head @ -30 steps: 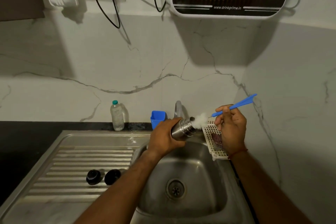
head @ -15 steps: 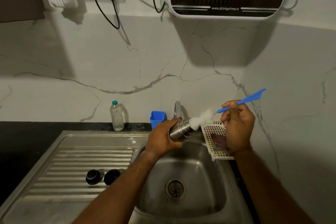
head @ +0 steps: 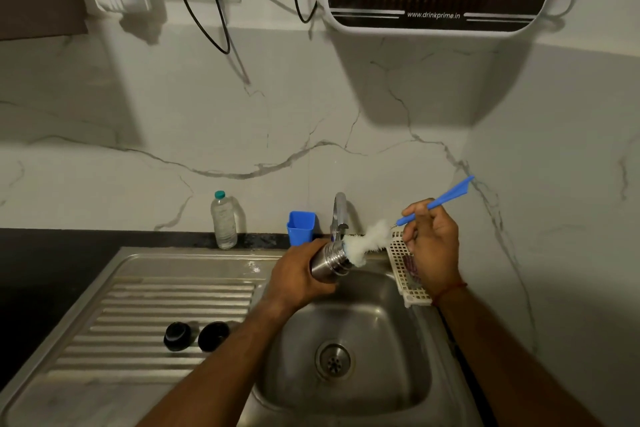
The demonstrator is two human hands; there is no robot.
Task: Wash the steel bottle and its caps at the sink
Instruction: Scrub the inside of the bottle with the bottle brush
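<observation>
Since half a second ago the right hand has come back toward the bottle and driven the brush inward again. Its blue handle tip sits nearer the mouth than it did, and less white bristle shows outside.

From the left: the two black caps lie side by side on the ribbed drainboard, well apart from either hand, with no suds on them that I can make out (they are too dark and small to be sure). Behind them a clear plastic bottle and a blue cup stand against the wall.

The left hand wraps its fingers round the body of the steel bottle. It holds the bottle tilted over the back of the sink, mouth pointing right and slightly up, just below the tap. No stream of water shows from the tap.

The brush's white head is partly inside the mouth and partly bunched outside it. The right hand pinches the blue handle between thumb and curled fingers, above a white perforated tray on the sink's right edge.

By my judgement the work is in its early-middle part — the bottle's inside is being scrubbed, while its rinse, probably its outside, and both caps are left.
</observation>
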